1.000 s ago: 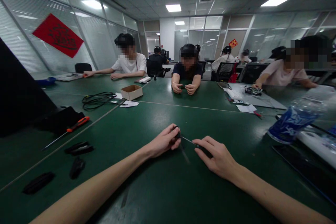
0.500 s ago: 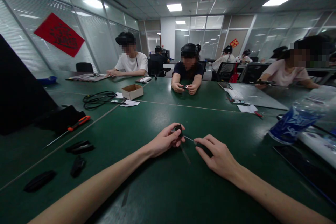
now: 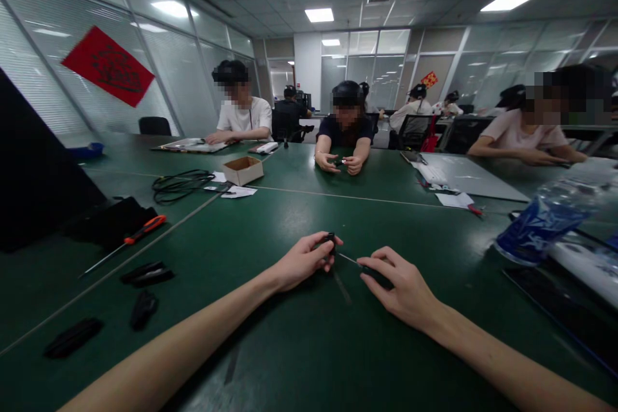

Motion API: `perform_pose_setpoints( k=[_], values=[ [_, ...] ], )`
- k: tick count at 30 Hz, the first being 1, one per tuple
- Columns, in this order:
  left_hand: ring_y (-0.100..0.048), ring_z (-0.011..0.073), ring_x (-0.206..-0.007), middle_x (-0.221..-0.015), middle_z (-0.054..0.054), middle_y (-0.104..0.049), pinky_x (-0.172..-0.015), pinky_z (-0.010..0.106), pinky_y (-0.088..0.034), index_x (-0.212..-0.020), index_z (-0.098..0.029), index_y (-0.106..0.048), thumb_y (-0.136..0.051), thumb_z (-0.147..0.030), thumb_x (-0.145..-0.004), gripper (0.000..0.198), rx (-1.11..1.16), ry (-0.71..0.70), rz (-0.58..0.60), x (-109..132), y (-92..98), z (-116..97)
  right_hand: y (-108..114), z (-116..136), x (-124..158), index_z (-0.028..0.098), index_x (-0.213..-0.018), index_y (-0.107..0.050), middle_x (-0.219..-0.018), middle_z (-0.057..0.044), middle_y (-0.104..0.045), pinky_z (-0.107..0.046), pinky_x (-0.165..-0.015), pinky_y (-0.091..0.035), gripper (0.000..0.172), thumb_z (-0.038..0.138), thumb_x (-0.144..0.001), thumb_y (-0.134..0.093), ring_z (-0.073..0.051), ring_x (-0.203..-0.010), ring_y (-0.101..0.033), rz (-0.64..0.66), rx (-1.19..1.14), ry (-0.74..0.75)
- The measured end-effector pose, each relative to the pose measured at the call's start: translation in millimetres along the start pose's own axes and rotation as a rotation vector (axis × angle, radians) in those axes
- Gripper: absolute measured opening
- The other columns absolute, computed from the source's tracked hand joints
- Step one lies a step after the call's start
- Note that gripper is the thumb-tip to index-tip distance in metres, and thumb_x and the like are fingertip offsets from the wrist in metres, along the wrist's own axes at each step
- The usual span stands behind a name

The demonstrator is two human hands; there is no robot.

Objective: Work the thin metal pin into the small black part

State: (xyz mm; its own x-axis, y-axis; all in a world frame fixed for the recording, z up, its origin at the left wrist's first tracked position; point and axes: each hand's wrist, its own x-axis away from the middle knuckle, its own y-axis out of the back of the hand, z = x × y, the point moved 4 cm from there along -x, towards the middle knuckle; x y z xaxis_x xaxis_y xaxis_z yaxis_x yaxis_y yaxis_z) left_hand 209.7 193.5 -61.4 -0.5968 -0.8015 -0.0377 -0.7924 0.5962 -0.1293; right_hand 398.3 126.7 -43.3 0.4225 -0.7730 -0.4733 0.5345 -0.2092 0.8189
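Note:
Between the thumb and fingers of my left hand (image 3: 308,259) is a small black part (image 3: 331,238); its exact kind is too small to make out. My right hand (image 3: 398,283) is closed round the dark handle of a screwdriver (image 3: 378,275). Its thin metal shaft points left, toward the black part. Whether the tip touches the part is hidden by my left fingers. Both hands are just above the green table (image 3: 290,347), over its middle.
Several black pieces (image 3: 147,273) and an orange-handled screwdriver (image 3: 147,229) lie at left. Farther off are a black cable (image 3: 181,185) and a small cardboard box (image 3: 244,172). A water bottle (image 3: 541,225) stands at right. Across the table sits a person (image 3: 344,132) handling something small.
The black part has turned slightly in my left hand. My right fingers have shifted a little on the screwdriver handle. Across the table, one person's left-side hand has opened slightly.

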Motion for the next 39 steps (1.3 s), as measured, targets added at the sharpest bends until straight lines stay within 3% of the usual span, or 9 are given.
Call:
perform_pose_setpoints(
  k=[10,20,26,39],
  values=[
    [-0.044,0.0079,-0.065,-0.085,0.004,-0.054,-0.061,0.022,-0.034,-0.103,-0.013,-0.059,-0.058,-0.04,-0.08,0.036,-0.046,-0.056,-0.059,-0.5,3.5,0.4,3.5,2.6,-0.2,0.02,-0.112,-0.06,-0.1,-0.007,-0.054,-0.026,-0.063,-0.05,0.027,0.027,-0.086,-0.053,-0.012,-0.072,-0.056,-0.017,-0.021,0.036],
    [-0.053,0.011,-0.073,-0.087,0.006,-0.061,-0.067,0.023,-0.04,-0.101,-0.012,-0.06,-0.066,-0.033,-0.076,0.033,-0.05,-0.058,-0.1,-0.7,6.8,-1.2,4.8,4.4,-1.5,0.02,-0.113,-0.059,-0.101,-0.008,-0.056,-0.026,-0.06,-0.051,0.027,0.026,-0.088,-0.051,-0.013,-0.072,-0.057,-0.037,-0.03,0.02],
    [-0.058,0.0121,-0.075,-0.086,0.007,-0.063,-0.066,0.023,-0.043,-0.098,-0.01,-0.059,-0.064,-0.03,-0.078,0.029,-0.023,-0.035,-0.036,-0.6,5.0,-0.4,3.6,4.8,-0.8,0.019,-0.116,-0.058,-0.098,-0.007,-0.062,-0.024,-0.063,-0.05,0.029,0.024,-0.089,-0.048,-0.013,-0.074,-0.059,0.014,-0.064,0.04],
    [-0.056,0.0134,-0.076,-0.086,0.007,-0.063,-0.069,0.024,-0.042,-0.094,-0.011,-0.063,-0.061,-0.029,-0.079,0.023,-0.207,-0.061,0.061,2.3,0.3,-6.0,-0.8,1.9,4.9,0.019,-0.115,-0.061,-0.091,-0.005,-0.065,-0.022,-0.058,-0.047,0.031,0.023,-0.086,-0.049,-0.01,-0.064,-0.057,0.017,0.066,0.092]
  ],
)
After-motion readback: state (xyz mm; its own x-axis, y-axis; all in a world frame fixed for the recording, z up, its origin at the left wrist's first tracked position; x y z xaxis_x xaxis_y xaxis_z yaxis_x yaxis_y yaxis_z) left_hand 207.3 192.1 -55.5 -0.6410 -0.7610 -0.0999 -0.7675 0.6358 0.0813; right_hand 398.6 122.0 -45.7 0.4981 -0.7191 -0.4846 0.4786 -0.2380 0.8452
